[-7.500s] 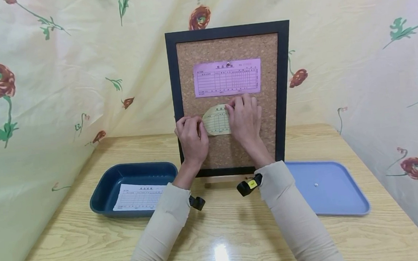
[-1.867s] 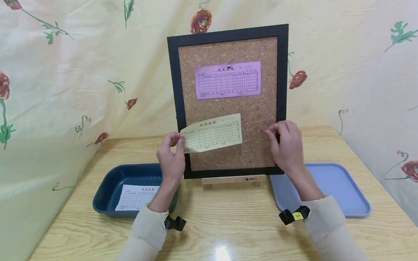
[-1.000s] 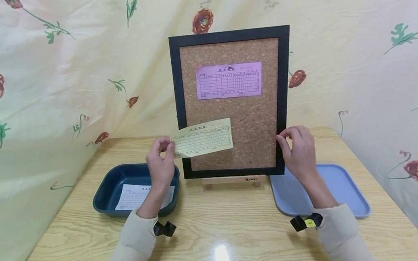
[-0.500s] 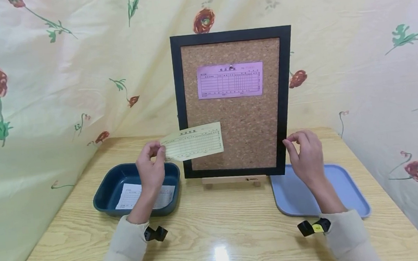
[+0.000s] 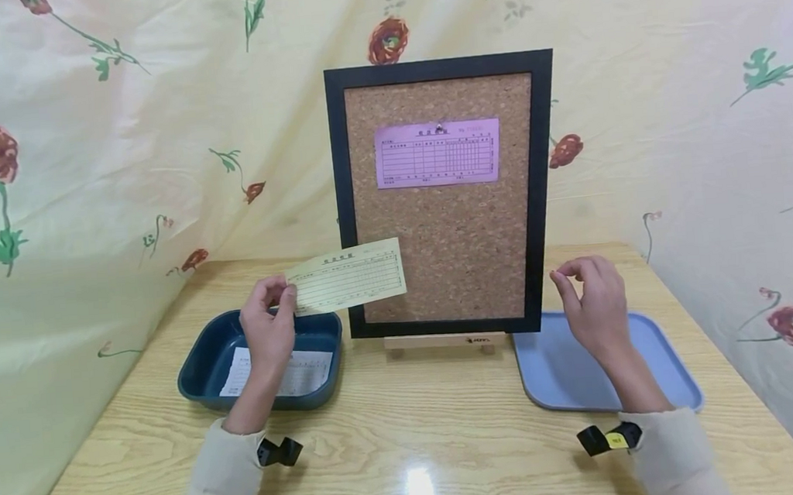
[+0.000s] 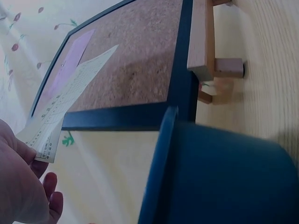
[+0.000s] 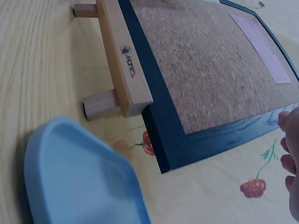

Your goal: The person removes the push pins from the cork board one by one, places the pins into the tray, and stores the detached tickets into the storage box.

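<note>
My left hand (image 5: 266, 324) pinches the left end of a yellow receipt slip (image 5: 350, 277) between thumb and fingers. The slip is tilted, over the dark blue basin's edge and the lower left of the black-framed cork board (image 5: 460, 250). In the left wrist view, the held slip (image 6: 70, 91) bends near the fingers. A purple receipt slip (image 5: 438, 153) hangs on the board's upper half from a pushpin (image 5: 439, 127). Right of the frame, my right hand (image 5: 595, 306) is raised with thumb and index fingertips together; I cannot tell whether something small is between them.
The dark blue basin (image 5: 198, 395) at left contains a white receipt slip (image 5: 308, 372). A light blue tray (image 5: 554, 390) lies at right, partly behind my right arm. The board stands on a wooden base (image 5: 439, 341). Flowered cloth (image 5: 274, 117) hangs behind the wooden table (image 5: 410, 425).
The yellow slip has left the cork board's middle and moved left and down with my left hand. My right hand has drawn away rightward, past the frame. The purple slip hangs where it did.
</note>
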`<state>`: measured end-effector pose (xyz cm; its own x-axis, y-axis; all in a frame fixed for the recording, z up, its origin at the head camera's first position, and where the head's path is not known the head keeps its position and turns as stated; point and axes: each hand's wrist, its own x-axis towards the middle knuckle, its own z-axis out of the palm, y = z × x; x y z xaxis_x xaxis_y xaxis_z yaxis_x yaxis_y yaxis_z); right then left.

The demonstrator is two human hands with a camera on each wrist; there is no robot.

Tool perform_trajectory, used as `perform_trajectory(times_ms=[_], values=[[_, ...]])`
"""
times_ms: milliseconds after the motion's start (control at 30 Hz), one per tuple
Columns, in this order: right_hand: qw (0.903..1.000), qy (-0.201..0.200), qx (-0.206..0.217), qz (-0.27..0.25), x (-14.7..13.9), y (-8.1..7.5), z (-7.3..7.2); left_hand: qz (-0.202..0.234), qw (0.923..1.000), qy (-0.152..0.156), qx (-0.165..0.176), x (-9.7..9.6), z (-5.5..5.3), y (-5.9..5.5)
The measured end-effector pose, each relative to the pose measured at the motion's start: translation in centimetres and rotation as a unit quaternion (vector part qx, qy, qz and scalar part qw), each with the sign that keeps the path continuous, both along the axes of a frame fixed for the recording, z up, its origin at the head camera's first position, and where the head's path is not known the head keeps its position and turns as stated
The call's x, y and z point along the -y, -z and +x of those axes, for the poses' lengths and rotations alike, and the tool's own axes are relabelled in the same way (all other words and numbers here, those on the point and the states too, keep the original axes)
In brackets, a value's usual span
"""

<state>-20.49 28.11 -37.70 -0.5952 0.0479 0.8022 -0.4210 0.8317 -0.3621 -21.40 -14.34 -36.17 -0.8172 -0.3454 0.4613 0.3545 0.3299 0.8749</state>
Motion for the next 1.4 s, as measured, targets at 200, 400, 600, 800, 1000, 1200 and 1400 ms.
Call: perform_trajectory(times_ms=[200,400,600,800,1000,1200,1400], values=[[1.0,0.001,0.005,0.004,-0.7,0.5,0.4,-0.011,0.9998,-0.014,0.011,1.1,0.1,0.4],[0.9996,0.014,0.022,0.011,-1.4,0.7,0.9,-0.015,0.9994,-0.03,0.01,2.1,0.4,0.6],[0.999,0.025,0.034,0.014,-2.0,1.0,1.3,-0.023,0.999,-0.036,0.011,3.3,0.8,0.6],[0.9978,0.036,0.051,0.021,-2.5,1.2,2.0,-0.026,0.9982,-0.044,0.031,4.3,1.4,0.9],[0.9957,0.046,0.073,0.032,-3.2,1.5,2.6,-0.023,0.9974,-0.047,0.05,5.2,1.8,1.1],[0.994,0.052,0.087,0.041,-4.1,2.0,3.1,-0.028,0.9954,-0.064,0.066,6.3,2.1,1.5],[0.9935,0.053,0.09,0.045,-4.8,2.4,3.5,-0.036,0.9935,-0.078,0.074,7.2,2.5,2.0]])
